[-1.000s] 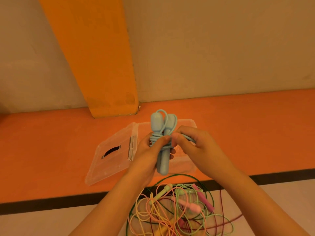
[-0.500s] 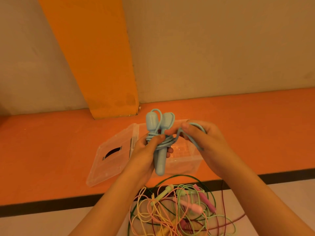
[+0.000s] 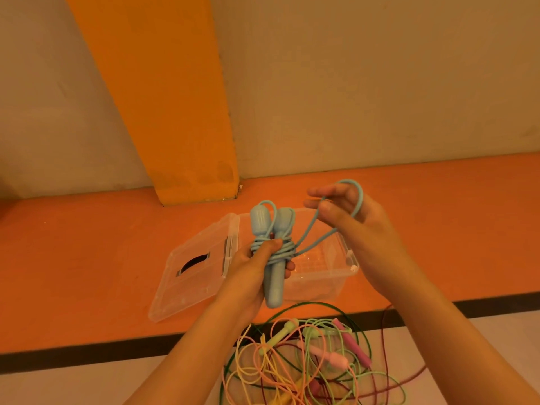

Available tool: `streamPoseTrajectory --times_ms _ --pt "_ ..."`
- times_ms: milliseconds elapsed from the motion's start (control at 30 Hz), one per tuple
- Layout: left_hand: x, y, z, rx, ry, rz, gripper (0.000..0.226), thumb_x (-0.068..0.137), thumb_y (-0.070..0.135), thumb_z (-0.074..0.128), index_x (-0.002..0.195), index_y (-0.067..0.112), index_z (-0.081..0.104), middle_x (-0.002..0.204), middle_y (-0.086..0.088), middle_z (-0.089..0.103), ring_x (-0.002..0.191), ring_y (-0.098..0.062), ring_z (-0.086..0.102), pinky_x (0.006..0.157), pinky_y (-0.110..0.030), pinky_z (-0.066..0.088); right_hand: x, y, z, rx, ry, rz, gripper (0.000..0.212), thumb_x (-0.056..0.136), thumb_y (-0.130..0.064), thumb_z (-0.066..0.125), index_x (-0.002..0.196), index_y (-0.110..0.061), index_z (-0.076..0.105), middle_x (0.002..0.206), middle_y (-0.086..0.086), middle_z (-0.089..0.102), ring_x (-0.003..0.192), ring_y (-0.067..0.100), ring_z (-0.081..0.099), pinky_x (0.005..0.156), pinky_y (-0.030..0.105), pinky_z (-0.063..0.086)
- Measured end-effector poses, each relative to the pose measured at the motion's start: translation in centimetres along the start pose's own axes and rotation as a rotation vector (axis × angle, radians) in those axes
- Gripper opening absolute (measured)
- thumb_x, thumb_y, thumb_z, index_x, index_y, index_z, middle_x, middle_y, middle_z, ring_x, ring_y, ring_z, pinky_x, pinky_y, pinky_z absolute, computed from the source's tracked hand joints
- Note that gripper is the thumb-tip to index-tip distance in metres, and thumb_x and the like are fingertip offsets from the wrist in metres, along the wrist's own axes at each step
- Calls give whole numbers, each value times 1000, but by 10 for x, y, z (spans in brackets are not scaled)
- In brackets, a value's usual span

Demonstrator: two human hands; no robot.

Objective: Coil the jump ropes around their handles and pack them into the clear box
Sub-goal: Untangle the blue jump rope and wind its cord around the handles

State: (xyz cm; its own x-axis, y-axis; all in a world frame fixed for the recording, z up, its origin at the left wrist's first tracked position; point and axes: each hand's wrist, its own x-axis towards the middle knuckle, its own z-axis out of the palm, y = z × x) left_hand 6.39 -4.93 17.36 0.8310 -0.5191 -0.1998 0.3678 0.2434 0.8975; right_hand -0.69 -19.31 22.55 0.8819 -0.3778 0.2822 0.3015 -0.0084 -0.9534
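Observation:
My left hand (image 3: 253, 268) grips the two handles of the blue jump rope (image 3: 274, 276), held upright side by side, with several turns of cord wound around their middle. My right hand (image 3: 361, 229) is up and to the right, fingers spread, with the last loop of the blue cord hooked over them. Behind both hands the clear box (image 3: 344, 266) stands open on the orange floor, its lid (image 3: 193, 264) flat to the left. A tangle of loose jump ropes (image 3: 309, 358) in green, yellow, pink and maroon lies below my hands.
An orange pillar (image 3: 175, 112) rises against the beige wall behind the box. A black stripe (image 3: 73, 356) divides the orange floor from the pale floor where the tangle lies.
My right hand has drawn the blue cord's end loop up and to the right, away from the handles. My left hand holds the handles in nearly the same place.

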Motion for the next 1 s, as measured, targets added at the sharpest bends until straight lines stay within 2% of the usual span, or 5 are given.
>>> streamPoseTrajectory --times_ms 200,433,567,733,1000 --pt "12 -4 -10 3 97 -71 16 96 13 53 104 2 62 82 -15 65 58 -21 60 50 -25 51 -2 5 -1 -18 -41 42 38 90 -26 36 105 -9 66 113 8 68 109 21 63 96 34 48" --pt "11 -6 -10 20 78 -76 14 95 11 54 102 2 62 77 -13 65 55 -20 60 50 -25 51 -5 -1 2 -15 -63 -1 12 97 -9 42 86 -9 41 94 18 71 79 31 68 75 30 55" --pt "10 -3 -5 9 49 -39 11 95 9 53 100 3 61 76 -12 66 54 -19 59 49 -24 50 -1 7 0 -112 -42 5 8 96 -7 47 92 -13 42 72 7 68 57 18 53 59 26 46" --pt "5 4 -1 4 -93 21 20 93 8 48 105 -4 58 76 -10 68 50 -16 58 48 -23 48 0 28 2 -330 -60 61 15 91 -10 57 91 -25 55 61 -5 62 55 8 49 61 30 42" --pt "2 9 0 -12 -141 72 35 72 22 54 97 -2 59 65 -6 67 48 -14 57 46 -21 47 -1 29 9 -164 -70 74 15 89 -5 59 94 -18 53 64 -5 64 59 8 52 62 21 44"
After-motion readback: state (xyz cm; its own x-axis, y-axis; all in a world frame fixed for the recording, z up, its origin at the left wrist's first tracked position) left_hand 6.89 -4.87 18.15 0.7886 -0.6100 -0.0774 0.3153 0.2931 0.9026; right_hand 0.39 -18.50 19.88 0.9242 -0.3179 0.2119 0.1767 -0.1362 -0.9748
